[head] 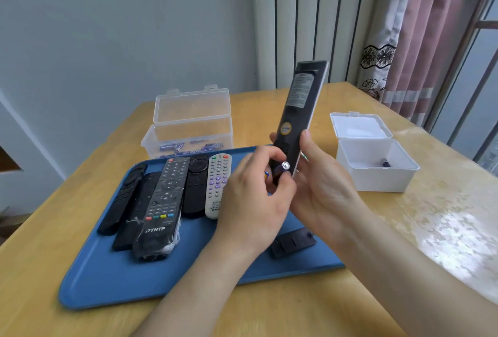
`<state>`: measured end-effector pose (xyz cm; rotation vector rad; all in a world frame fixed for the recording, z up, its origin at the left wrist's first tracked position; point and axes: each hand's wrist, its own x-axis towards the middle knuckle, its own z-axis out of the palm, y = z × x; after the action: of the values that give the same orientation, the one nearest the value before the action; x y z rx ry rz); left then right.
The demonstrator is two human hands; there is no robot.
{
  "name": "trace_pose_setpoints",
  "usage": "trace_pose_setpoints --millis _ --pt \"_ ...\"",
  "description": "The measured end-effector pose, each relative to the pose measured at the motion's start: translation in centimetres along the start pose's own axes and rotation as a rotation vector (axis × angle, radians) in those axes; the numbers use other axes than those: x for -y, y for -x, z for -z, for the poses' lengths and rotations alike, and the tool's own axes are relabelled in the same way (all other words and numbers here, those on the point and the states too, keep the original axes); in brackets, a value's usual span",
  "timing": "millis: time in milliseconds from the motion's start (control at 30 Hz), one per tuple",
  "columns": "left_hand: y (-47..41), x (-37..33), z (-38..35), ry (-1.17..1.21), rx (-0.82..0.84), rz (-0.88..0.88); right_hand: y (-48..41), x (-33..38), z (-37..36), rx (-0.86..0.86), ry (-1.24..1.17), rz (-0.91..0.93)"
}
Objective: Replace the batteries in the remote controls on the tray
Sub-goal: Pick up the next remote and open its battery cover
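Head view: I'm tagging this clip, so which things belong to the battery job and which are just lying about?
Job: held remote, battery pinched in the left hand, right hand, loose cover, tray, five waiting remotes, clear battery box, white box.
Lying about: curtain, window frame.

You face a pale grey wall [121, 27]. Yellow wooden table [283, 307] in front of you; daylight glares on its right side. White panel [310, 13] with dark vertical stripes behind. Pink curtain [420, 40] and barred window [479, 80] at your right.
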<state>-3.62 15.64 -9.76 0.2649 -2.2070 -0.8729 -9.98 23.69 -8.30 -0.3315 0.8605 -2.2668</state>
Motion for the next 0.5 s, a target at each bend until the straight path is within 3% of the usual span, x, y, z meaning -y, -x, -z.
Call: trace_pose_setpoints --millis 167,267,333,400,500 --pt "-0.5 0.8 0.3 0.121 -0.026 -0.104 -0.4 0.3 0.6 -0.051 -0.001 -0.011" --pt "-1.8 -0.2 1.2 0.666 -0.022 0.265 -0.3 1.1 0.9 -0.13 0.143 0.077" --pt "-2.9 -0.3 1.9 0.884 -0.007 0.528 -0.4 1.7 0.9 -0.173 0.26 0.138" --pt "-3.7 -0.9 1.6 0.845 0.115 0.647 -0.4 2.9 0.8 -0.232 0.392 0.209" --pt "-5.1 -2.3 -0.8 0.662 0.341 0.613 -0.5 4.6 1.2 -0.358 0.655 0.367"
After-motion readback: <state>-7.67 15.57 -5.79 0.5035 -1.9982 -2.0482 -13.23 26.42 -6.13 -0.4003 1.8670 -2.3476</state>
